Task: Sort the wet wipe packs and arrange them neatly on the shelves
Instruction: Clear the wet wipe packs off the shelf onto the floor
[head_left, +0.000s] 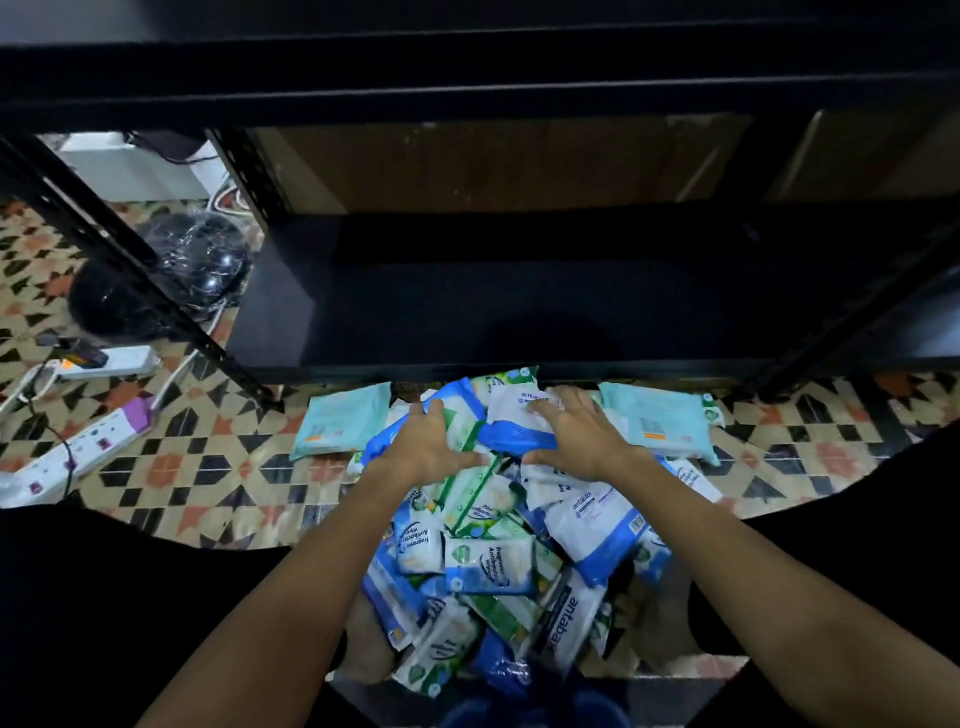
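Hands (506, 441) pressing on wipe pack pile (498, 561).

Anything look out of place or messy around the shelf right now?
Yes. The wet wipe packs lie in a jumbled heap on the floor, overlapping at all angles, and the black shelf holds none. Power strips and cables sprawl across the tiles at left.

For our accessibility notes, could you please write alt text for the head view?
Both hands, left hand and right hand, press on a heap of wet wipe packs on a patterned floor, before a black shelf.
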